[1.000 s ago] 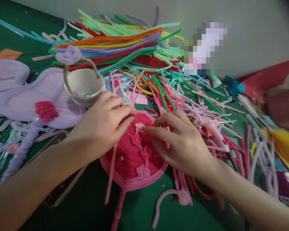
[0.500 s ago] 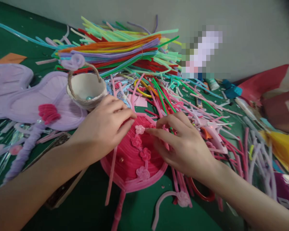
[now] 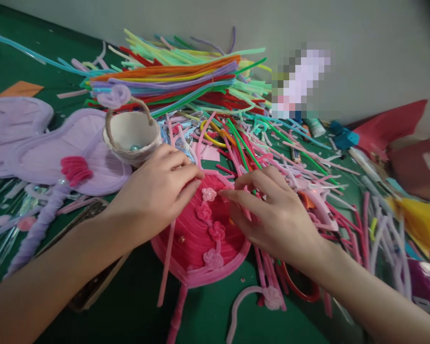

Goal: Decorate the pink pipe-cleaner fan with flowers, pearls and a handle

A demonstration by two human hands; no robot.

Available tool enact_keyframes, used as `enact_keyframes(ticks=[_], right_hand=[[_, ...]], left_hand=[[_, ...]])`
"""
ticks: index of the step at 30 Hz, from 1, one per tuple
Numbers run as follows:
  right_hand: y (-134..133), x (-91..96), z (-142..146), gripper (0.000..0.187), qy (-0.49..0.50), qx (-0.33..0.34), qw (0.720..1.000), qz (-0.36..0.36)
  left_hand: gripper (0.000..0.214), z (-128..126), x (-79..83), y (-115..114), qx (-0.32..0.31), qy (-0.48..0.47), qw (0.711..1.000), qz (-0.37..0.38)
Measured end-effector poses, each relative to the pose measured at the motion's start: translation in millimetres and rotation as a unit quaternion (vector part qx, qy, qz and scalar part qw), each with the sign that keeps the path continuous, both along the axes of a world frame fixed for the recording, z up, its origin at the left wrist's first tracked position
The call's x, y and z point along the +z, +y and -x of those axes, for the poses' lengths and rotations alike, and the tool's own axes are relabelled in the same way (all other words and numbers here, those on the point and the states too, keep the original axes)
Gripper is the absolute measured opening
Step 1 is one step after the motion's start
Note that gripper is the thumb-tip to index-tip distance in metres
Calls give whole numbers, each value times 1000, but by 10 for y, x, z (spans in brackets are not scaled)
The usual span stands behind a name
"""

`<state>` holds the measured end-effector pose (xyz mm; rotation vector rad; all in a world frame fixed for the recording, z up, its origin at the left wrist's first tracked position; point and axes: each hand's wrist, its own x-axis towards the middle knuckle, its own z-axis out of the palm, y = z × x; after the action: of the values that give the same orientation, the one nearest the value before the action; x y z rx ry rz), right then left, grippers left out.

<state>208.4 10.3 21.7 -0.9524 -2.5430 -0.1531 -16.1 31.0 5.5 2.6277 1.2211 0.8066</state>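
A red hand fan [image 3: 197, 248] made of pipe cleaners, with a pink rim and a wrapped handle, lies on the green table. Down its face runs a row of small pink flowers [image 3: 203, 211], with a paler flower [image 3: 209, 194] at the top. My left hand [image 3: 165, 186] is closed over the fan's upper left edge, thumb and fingers together; whatever lies between them is hidden. From under it a pink pipe cleaner [image 3: 167, 263] hangs down across the rim. My right hand [image 3: 268, 205] is pinched just right of the pale flower, its grip too small to make out.
A white basket [image 3: 129, 138] with a rope handle stands left, beside a lilac butterfly-shaped fan [image 3: 75, 148]. Bundled colourful pipe cleaners [image 3: 172, 76] lie behind. At right are cut pieces, a pink glue gun [image 3: 322, 210] and red-handled scissors [image 3: 301, 291]. A loose pipe-cleaner flower [image 3: 272, 297] lies in front.
Both hands stay nearly in place over the fan, with only a slight shift of the right fingers. The whole view has moved a little.
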Motion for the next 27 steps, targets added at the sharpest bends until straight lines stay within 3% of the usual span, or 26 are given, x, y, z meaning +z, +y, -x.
enact_keyframes(ticks=[9, 19, 27], right_hand=[[-7, -68, 54, 19, -10, 29, 999, 29], [9, -55, 19, 12, -4, 9, 999, 33], [104, -48, 151, 18, -40, 71, 997, 5]], left_hand=[[28, -2, 6, -8, 9, 4, 1000, 20], [27, 2, -7, -4, 4, 1, 1000, 20], [28, 6, -3, -8, -5, 0, 1000, 12]])
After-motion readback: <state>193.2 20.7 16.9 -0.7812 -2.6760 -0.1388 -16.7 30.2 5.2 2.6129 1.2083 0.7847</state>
